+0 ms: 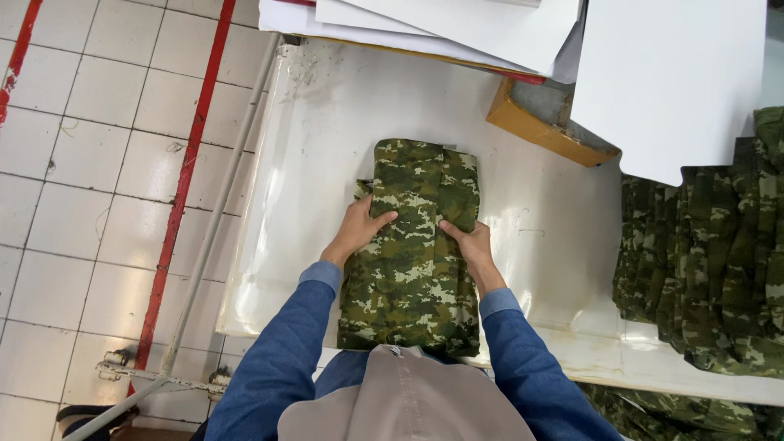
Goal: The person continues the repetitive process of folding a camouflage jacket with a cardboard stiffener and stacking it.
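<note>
A folded camouflage garment (412,245) is being held flat on a white table (327,122), near its front edge. The garment's left edge is being gripped by the left hand (359,229), thumb on top and fingers curled under the cloth. Its right side is being clasped by the right hand (469,243), fingers closed over a fold. A stack of camouflage clothing (702,261) is lying to the right, and white sheets (670,73) are resting over a cardboard box (543,122) at the far side.
</note>
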